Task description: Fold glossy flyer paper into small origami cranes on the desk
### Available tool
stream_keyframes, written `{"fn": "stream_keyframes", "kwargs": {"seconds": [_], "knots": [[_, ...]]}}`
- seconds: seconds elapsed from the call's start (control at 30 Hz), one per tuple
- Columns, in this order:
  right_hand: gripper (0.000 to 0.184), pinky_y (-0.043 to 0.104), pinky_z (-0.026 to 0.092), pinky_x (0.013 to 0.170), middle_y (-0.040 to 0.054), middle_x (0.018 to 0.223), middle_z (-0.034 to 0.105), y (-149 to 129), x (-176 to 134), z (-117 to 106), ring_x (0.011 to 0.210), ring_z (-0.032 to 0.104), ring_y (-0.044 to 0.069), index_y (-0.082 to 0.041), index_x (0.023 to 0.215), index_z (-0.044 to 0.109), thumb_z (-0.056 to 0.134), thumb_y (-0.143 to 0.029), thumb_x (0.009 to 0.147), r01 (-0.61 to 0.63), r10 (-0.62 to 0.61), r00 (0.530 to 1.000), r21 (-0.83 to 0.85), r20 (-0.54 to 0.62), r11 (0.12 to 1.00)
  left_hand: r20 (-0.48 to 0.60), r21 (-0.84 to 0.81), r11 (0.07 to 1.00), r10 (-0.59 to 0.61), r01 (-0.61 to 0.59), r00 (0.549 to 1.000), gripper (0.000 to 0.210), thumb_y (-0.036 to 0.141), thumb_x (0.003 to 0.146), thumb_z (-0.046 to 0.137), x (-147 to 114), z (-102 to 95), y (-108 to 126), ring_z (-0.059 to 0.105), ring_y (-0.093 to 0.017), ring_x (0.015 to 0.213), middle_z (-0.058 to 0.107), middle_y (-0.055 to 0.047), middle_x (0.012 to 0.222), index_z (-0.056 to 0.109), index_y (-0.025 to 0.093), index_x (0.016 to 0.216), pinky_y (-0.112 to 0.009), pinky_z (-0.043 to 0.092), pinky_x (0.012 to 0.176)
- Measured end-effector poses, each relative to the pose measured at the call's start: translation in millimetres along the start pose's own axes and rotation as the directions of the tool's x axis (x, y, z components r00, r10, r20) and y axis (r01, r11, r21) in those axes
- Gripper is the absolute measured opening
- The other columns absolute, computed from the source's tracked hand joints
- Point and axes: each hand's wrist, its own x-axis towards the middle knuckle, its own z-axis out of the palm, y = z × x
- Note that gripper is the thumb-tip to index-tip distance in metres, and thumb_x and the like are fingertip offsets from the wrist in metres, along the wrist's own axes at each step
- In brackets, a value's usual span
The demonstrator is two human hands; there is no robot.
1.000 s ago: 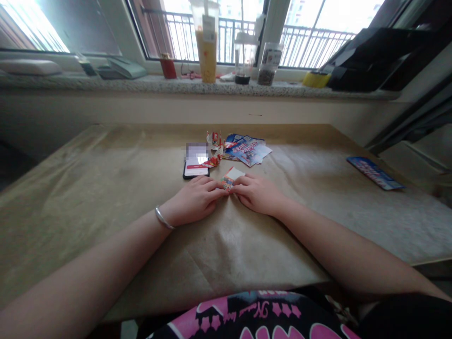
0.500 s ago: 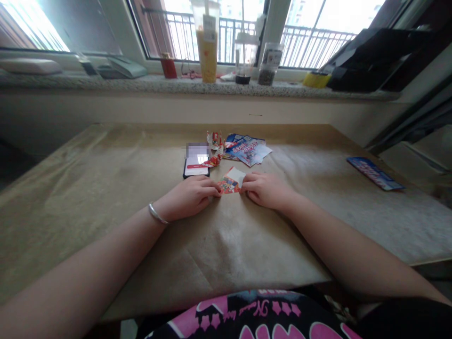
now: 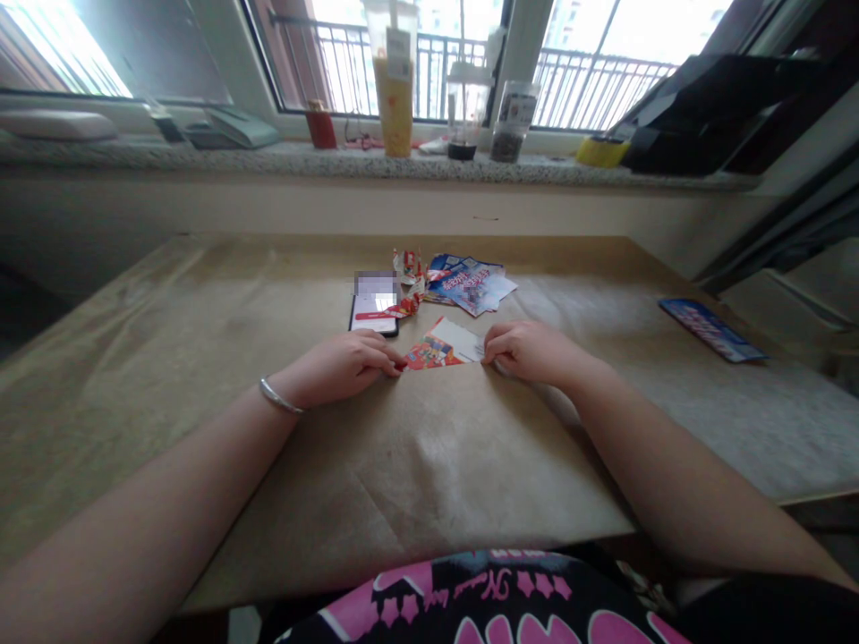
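A folded piece of printed paper (image 3: 433, 351), red with a colourful picture on one part and white on the other, lies on the table between my hands. My left hand (image 3: 359, 362) pinches its left corner between thumb and fingers. At the right corner, my right hand (image 3: 527, 351) grips the white part with curled fingers. Just beyond my left hand is a phone (image 3: 374, 315) with its screen lit. Crumpled or folded red-and-white paper pieces (image 3: 409, 286) partly overlap the phone's right edge. Beside them is a fanned stack of blue printed packets or cards (image 3: 470, 284).
A blue printed packet (image 3: 712, 331) lies at the table's right side. The table (image 3: 429, 474) has a wrinkled tan cover. On the stone windowsill (image 3: 429, 167) stand a tall cup with yellow contents (image 3: 395, 107), other clear cups, a red container (image 3: 320, 125) and a yellow roll (image 3: 602, 150).
My hands have moved apart, the left to the left and the right to the right. More of the paper shows between them, including a wider white part at the right.
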Motion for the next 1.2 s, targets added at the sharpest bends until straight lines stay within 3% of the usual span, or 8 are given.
{"fn": "stream_keyframes", "kwargs": {"seconds": [0.4,1.0,1.2], "knots": [[0.035,0.027,0.049,0.085,0.0033,0.104,0.072,16,-9,-15,0.090,0.067,0.017,-0.021,0.091,0.077,0.050,-0.004,0.076,-0.055,0.049,0.987,0.033,0.156,0.998,0.040,0.023,0.999,0.032,-0.033,0.999,0.034,0.011,0.086,0.044,-5,-1.0,-12,0.065,-0.015,0.100,0.072,0.001,0.105,0.074,0.024,0.092,-0.029,0.051,0.094],[0.034,0.025,0.047,0.073,-0.0031,0.104,0.073,31,-18,-15,0.087,0.066,0.016,-0.028,0.086,0.077,0.052,-0.007,0.076,-0.171,0.180,0.969,-0.064,0.168,0.983,0.045,-0.030,0.999,0.033,-0.032,0.998,0.032,0.011,0.086,0.045,-8,-1.7,-18,0.065,-0.013,0.102,0.073,0.002,0.104,0.073,0.024,0.091,-0.028,0.050,0.095],[0.033,0.026,0.046,0.070,-0.0006,0.099,0.073,23,-15,-16,0.083,0.066,0.017,-0.026,0.078,0.076,0.050,-0.007,0.074,-0.189,0.205,0.969,-0.120,0.136,0.975,0.048,-0.080,0.995,-0.059,0.062,0.997,0.030,0.013,0.085,0.044,-10,-2.6,-16,0.064,-0.014,0.101,0.072,0.000,0.103,0.072,0.022,0.083,-0.030,0.050,0.094]]}}
